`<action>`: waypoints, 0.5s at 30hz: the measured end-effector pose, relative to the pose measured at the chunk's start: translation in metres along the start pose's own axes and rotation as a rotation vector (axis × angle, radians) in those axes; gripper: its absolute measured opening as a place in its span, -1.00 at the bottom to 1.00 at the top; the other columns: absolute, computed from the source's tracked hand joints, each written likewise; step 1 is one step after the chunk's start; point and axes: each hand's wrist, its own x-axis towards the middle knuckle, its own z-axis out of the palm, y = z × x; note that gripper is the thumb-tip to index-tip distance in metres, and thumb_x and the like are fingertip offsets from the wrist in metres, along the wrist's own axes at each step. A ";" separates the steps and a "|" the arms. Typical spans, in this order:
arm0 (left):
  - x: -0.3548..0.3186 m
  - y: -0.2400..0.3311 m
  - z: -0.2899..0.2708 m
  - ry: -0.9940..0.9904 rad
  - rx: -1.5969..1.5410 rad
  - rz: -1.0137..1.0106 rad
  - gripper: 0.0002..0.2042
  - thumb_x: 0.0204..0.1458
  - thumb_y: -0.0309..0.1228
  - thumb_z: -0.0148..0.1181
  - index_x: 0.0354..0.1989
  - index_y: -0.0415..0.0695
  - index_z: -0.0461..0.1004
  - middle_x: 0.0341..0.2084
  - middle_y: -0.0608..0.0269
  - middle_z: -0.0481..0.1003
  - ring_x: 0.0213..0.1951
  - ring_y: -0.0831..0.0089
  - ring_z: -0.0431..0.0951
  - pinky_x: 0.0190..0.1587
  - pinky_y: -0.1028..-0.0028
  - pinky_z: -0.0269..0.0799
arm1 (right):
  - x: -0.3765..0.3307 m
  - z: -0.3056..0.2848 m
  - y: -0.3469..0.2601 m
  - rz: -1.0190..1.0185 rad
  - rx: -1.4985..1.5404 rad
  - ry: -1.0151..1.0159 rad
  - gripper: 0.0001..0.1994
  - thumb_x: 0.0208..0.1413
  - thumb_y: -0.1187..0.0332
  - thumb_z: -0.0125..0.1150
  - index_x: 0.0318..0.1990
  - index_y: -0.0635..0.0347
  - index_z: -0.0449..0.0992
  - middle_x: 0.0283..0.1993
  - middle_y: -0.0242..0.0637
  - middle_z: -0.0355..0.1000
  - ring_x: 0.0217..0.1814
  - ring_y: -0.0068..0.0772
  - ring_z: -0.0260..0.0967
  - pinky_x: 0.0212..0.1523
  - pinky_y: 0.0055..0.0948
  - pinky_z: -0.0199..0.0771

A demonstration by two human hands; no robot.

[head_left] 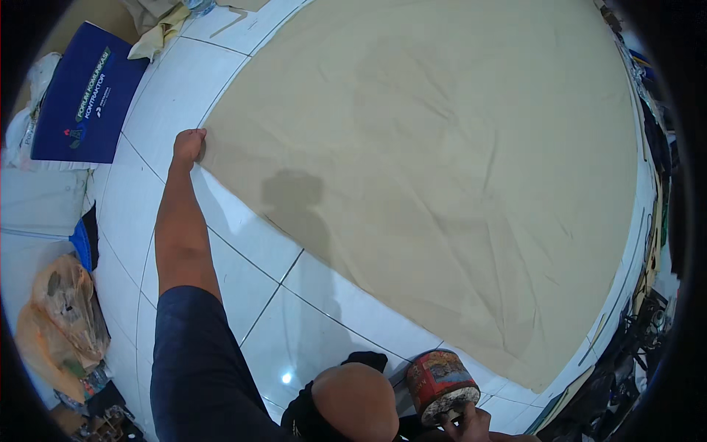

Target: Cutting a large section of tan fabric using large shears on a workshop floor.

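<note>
A large sheet of beige cloth (pixel 412 162) lies spread over white floor tiles, with light creases across it. At its left corner my left hand (pixel 190 145) is closed, gripping the edge, with the arm stretched far forward. Low on the right, my right hand (pixel 468 423) has its fingers on the pale, rough end of a red printed tin (pixel 440 377). That tin is tilted next to the cloth's near edge. Part of my right hand is cut off by the lower rim of the picture.
My bare knee (pixel 356 401) is at the bottom middle. To the left stand a dark blue printed board (pixel 88 96) and an orange plastic bag (pixel 66 317) of odds and ends. Cluttered dark items (pixel 648 331) line the right side. Cream cloth (pixel 160 35) lies at the far left.
</note>
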 end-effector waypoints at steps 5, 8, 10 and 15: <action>0.006 0.006 -0.004 -0.026 0.139 -0.006 -0.76 -0.01 -0.25 0.16 -0.35 -0.19 0.52 -0.42 0.28 0.50 -0.35 0.46 0.46 -0.21 0.44 0.35 | 0.000 0.002 0.002 0.044 0.054 -0.021 -0.61 -0.02 0.49 0.26 0.01 0.28 0.36 -0.55 -0.17 0.37 -0.60 -0.37 0.28 -0.59 -0.44 0.31; 0.005 -0.004 -0.004 0.010 0.142 0.052 -0.73 -0.06 -0.20 0.21 -0.35 -0.18 0.50 -0.43 0.24 0.51 -0.37 0.44 0.47 -0.24 0.43 0.36 | -0.001 0.003 -0.001 0.117 0.014 -0.065 -0.65 -0.01 0.48 0.26 -0.03 0.28 0.38 -0.55 -0.20 0.36 -0.59 -0.41 0.29 -0.58 -0.43 0.33; 0.003 -0.006 0.001 0.042 0.136 0.102 -0.70 -0.09 -0.17 0.23 -0.36 -0.18 0.49 -0.45 0.21 0.51 -0.39 0.42 0.48 -0.26 0.42 0.37 | -0.004 0.006 0.001 0.083 -0.017 -0.003 -0.75 0.11 0.35 0.17 -0.12 0.31 0.43 -0.55 -0.25 0.36 -0.58 -0.46 0.28 -0.58 -0.45 0.34; 0.007 -0.019 -0.007 0.110 0.229 0.207 -0.65 -0.11 -0.05 0.27 -0.40 -0.11 0.48 -0.48 0.17 0.50 -0.41 0.37 0.48 -0.25 0.43 0.38 | -0.026 0.037 0.039 0.546 0.477 -0.055 -0.65 0.26 0.16 -0.07 -0.22 0.32 0.48 -0.55 -0.34 0.32 -0.62 -0.52 0.21 -0.58 -0.52 0.29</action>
